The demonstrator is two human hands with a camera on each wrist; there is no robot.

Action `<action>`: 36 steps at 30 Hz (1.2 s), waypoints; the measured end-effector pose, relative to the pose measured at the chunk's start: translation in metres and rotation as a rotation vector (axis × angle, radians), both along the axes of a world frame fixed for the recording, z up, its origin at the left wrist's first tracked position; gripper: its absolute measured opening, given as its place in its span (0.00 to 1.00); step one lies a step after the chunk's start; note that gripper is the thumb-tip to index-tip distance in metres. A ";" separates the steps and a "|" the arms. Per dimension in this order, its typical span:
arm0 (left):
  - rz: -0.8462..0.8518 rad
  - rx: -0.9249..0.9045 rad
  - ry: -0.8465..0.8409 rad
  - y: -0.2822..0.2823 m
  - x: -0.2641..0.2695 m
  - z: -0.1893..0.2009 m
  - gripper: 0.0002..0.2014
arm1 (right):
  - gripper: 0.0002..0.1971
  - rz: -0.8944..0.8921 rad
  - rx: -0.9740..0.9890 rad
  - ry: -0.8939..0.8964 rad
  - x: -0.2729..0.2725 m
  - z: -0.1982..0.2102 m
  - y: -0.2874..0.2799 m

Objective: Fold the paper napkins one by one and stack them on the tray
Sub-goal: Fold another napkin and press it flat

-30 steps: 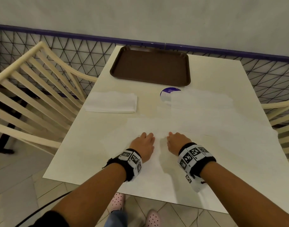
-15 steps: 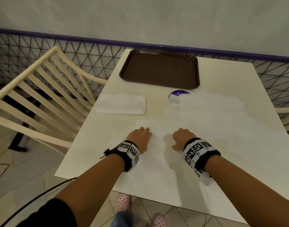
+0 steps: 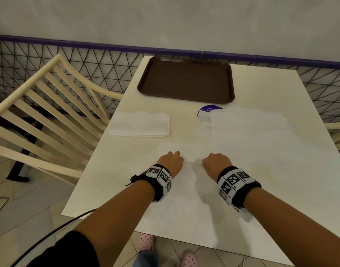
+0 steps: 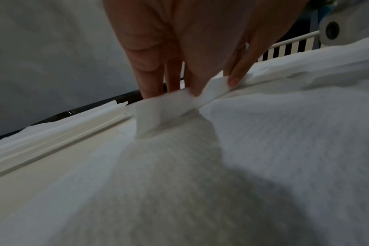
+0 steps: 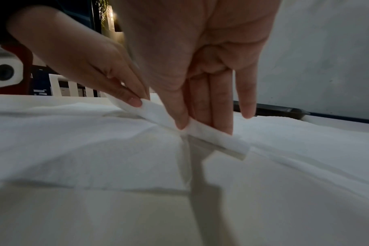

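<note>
A white unfolded paper napkin [image 3: 184, 191] lies flat at the table's near middle. My left hand [image 3: 171, 160] and right hand [image 3: 215, 162] sit side by side on its far edge. In the left wrist view my left hand [image 4: 213, 88] pinches the raised napkin edge [image 4: 164, 106] between thumb and fingers. In the right wrist view my right hand [image 5: 200, 128] pinches the same edge [image 5: 221, 139], with the left hand [image 5: 135, 99] beside it. The brown tray [image 3: 184, 79] stands at the far end, nothing on it.
A low pile of folded napkins [image 3: 140, 124] lies left of centre. More spread napkins [image 3: 252, 128] cover the right half, partly over a purple round sticker [image 3: 207, 109]. Cream slatted chairs stand at left [image 3: 49, 112] and right [image 3: 337, 130]. A wire fence runs behind.
Both hands shifted slightly apart along the napkin's far edge and now hold it pinched and raised. The head view has swung a little, so the table sits further right.
</note>
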State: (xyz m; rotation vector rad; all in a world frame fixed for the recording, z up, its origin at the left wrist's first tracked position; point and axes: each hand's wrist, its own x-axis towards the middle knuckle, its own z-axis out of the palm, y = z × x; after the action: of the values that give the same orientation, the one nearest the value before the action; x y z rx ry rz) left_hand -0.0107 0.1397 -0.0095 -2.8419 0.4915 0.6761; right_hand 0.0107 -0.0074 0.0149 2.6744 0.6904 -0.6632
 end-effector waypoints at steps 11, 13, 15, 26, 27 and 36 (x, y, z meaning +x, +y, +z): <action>0.005 -0.125 -0.155 0.029 0.041 0.039 0.20 | 0.14 -0.125 0.220 -0.194 0.044 0.033 -0.014; 0.041 -0.137 -0.179 0.041 0.054 0.054 0.18 | 0.15 -0.133 0.264 -0.230 0.059 0.049 -0.006; 0.080 -0.142 -0.194 0.057 0.067 0.070 0.17 | 0.16 -0.129 0.304 -0.233 0.074 0.064 0.007; 0.112 -0.057 -0.376 0.195 0.120 0.113 0.23 | 0.21 -0.125 0.392 -0.255 0.140 0.096 0.128; 0.111 -0.051 -0.389 0.205 0.121 0.111 0.23 | 0.22 -0.133 0.391 -0.264 0.142 0.094 0.137; 0.091 -0.109 -0.189 0.235 0.103 0.029 0.32 | 0.28 -0.121 0.326 -0.130 0.111 0.019 0.161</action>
State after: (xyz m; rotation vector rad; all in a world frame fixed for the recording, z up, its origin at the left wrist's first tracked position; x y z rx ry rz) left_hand 0.0924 0.3748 0.0198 -3.0067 0.3820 0.4005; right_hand 0.1216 0.1541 0.0334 3.0459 0.6538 -0.4296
